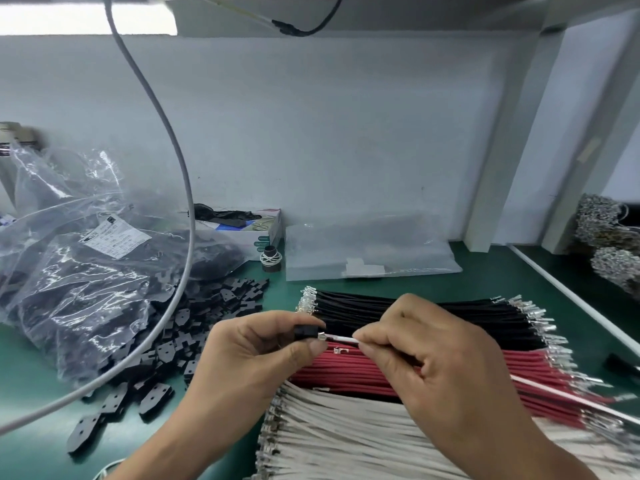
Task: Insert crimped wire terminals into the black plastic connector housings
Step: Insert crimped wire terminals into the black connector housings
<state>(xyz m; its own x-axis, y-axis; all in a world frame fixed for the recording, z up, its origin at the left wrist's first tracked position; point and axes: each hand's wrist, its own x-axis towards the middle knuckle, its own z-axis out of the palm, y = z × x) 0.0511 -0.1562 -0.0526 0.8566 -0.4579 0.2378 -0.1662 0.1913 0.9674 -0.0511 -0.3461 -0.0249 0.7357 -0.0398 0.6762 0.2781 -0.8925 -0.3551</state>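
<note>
- Left hand (256, 344) is pinching a black connector housing (304, 332) above the worktop (485, 265).
- Right hand (429, 344) is pinching a white wire (343, 338), its crimped terminal (321, 336) just at the housing's opening.
- Advised: keeping the terminal square to the cavity and pushing straight.

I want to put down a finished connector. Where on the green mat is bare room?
Bare mat lies between the loose housings, the black wires and the clear bag. Another strip runs right of that bag to the white rail. The left is crowded with housings; wires fill the front under both hands.
</note>
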